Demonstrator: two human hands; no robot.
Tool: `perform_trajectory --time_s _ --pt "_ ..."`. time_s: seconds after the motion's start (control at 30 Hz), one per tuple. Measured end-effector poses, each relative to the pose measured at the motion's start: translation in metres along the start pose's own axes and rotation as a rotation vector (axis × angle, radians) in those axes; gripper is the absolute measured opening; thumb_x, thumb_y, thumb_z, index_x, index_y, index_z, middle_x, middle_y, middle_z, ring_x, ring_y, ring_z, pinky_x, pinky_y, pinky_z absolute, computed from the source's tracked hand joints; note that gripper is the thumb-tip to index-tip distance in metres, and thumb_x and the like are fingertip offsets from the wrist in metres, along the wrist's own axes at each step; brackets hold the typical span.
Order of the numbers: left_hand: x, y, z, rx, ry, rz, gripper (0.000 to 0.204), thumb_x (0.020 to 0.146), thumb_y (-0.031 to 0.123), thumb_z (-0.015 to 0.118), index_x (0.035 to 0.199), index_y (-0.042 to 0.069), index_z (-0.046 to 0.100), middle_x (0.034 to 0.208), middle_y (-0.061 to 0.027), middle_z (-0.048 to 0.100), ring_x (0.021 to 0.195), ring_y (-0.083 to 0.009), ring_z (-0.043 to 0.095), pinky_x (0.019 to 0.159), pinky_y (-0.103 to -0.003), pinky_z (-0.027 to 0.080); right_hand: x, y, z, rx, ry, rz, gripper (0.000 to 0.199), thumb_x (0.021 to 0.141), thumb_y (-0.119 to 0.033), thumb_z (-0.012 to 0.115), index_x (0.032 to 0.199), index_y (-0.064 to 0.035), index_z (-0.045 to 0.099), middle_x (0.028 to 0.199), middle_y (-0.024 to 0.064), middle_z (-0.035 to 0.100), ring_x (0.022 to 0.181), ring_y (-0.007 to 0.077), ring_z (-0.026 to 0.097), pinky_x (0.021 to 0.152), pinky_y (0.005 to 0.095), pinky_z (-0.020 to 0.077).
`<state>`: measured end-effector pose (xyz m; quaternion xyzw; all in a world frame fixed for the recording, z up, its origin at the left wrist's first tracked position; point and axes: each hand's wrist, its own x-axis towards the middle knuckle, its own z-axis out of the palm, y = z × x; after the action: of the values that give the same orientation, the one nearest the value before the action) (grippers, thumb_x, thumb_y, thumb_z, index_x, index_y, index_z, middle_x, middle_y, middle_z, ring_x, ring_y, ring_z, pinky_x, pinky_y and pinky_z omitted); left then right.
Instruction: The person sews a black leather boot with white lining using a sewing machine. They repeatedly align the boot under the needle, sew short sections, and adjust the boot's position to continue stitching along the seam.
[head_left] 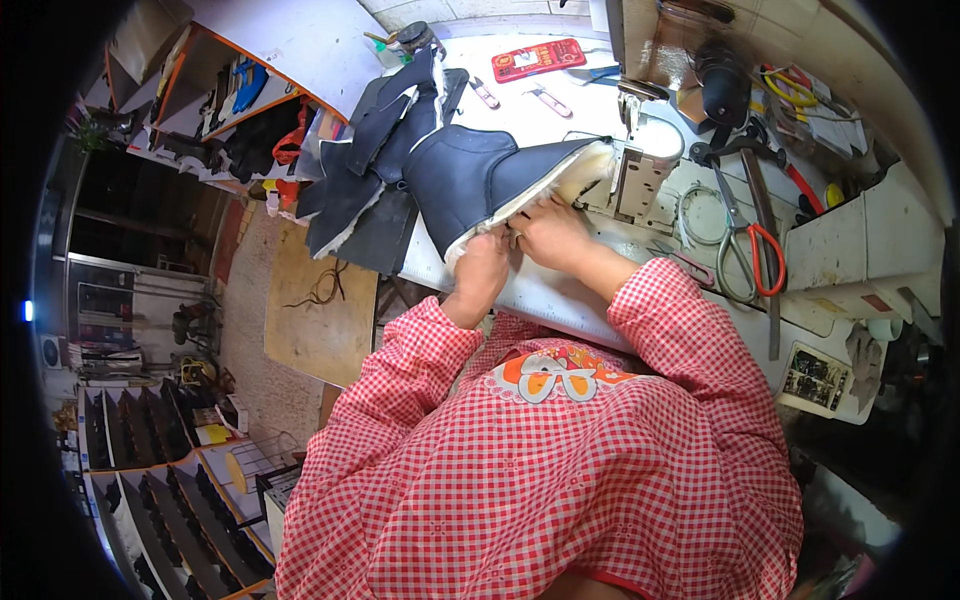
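Observation:
A black leather shoe upper (458, 172) with a pale fleecy lining lies across the white worktable, its lined edge toward me. My left hand (480, 265) is closed on that edge at its near end. Right beside it, my right hand (553, 236) is closed on the same fleecy edge, fingers curled partly under it. The fingertips of both hands are partly hidden in the fleece. The upper's right end reaches the head of a sewing machine (640, 170). More black lined upper pieces (375, 135) are piled to the left, at the table's edge.
Two small thread snips (484, 94) and a red package (538, 60) lie at the back. Large scissors (738, 262) with one red handle and a long metal bar (768, 225) lie right of the machine. Shelves of shoes (175, 490) stand at lower left.

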<state>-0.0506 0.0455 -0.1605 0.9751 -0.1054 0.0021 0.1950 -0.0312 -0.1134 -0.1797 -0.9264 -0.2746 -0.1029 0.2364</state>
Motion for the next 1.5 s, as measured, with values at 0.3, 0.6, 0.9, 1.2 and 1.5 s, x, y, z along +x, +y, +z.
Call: perform_trajectory --time_s 0.3,0.6,0.9,1.2,1.5 --pt "-0.003 -0.005 0.001 0.094 0.054 0.119 0.014 0.087 0.01 0.055 0.097 0.004 0.063 0.073 -0.0182 0.065 0.064 -0.0362 0.066 0.055 -0.046 0.054 -0.001 -0.005 0.011 0.051 0.219 -0.043 0.019 0.076 -0.013 0.06 0.093 -0.0108 0.067 0.104 0.0067 0.062 0.103 0.027 0.059 0.095 0.043 0.0423" --pt "-0.003 -0.003 -0.005 -0.149 0.0 0.063 0.018 0.086 0.012 0.051 0.096 0.003 0.063 0.08 -0.0244 0.064 0.077 -0.0445 0.062 0.067 -0.05 0.051 0.002 -0.009 0.014 0.132 0.182 0.085 0.013 0.073 -0.014 0.064 0.085 -0.0112 0.069 0.087 0.0093 0.066 0.09 0.0293 0.062 0.089 0.0445 0.044" --pt "-0.002 0.011 0.008 0.215 0.14 0.012 0.009 0.081 0.014 0.059 0.087 0.01 0.064 0.078 -0.0146 0.067 0.07 -0.0315 0.067 0.059 -0.042 0.053 0.024 0.015 -0.007 0.652 0.059 0.204 0.027 0.084 -0.022 0.059 0.102 -0.0047 0.068 0.095 0.0206 0.067 0.085 0.0379 0.064 0.081 0.0434 0.051" --pt "0.008 -0.006 0.005 0.214 0.225 0.419 0.008 0.079 0.004 0.054 0.085 0.007 0.06 0.087 -0.0118 0.067 0.069 -0.0281 0.067 0.059 -0.037 0.055 0.044 0.036 -0.01 0.3 -0.171 0.327 0.024 0.085 -0.015 0.055 0.099 0.0007 0.066 0.097 0.0245 0.065 0.094 0.0398 0.062 0.083 0.0448 0.0494" --pt "0.01 0.013 -0.02 -0.023 -0.039 0.121 0.016 0.083 0.001 0.046 0.091 -0.004 0.06 0.086 -0.0234 0.065 0.076 -0.0408 0.064 0.068 -0.047 0.052 0.029 0.022 -0.014 0.147 -0.209 0.112 0.029 0.08 -0.005 0.051 0.105 -0.0049 0.067 0.111 0.0225 0.062 0.108 0.0392 0.057 0.096 0.0468 0.0432"
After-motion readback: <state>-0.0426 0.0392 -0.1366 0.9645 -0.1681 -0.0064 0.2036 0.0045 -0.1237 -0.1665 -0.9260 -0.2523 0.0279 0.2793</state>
